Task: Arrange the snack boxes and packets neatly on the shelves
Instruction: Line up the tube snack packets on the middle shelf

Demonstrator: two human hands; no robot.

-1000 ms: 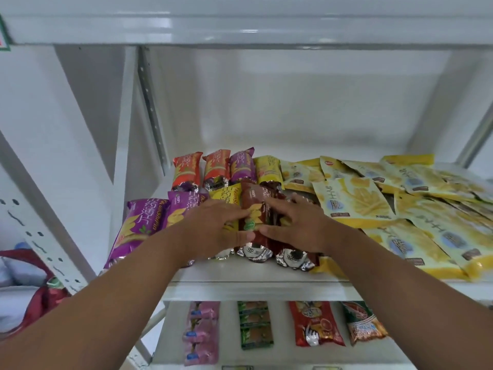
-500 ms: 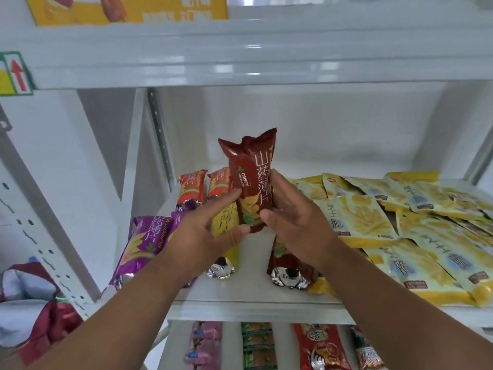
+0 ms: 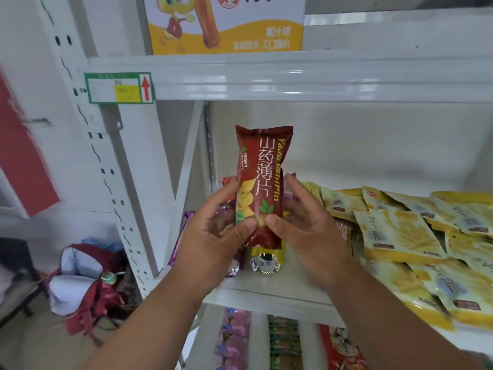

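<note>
Both hands hold a brown yam-crisp packet point(image 3: 262, 182) upright above the middle shelf point(image 3: 269, 292): left hand point(image 3: 216, 233) and right hand point(image 3: 306, 231) pinch its lower end, probably to check its front before placing it.

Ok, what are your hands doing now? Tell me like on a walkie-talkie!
Left hand and right hand both grip the dark red packet, upright, above the shelf. Yellow packets piled right. Nothing blocking.
</note>
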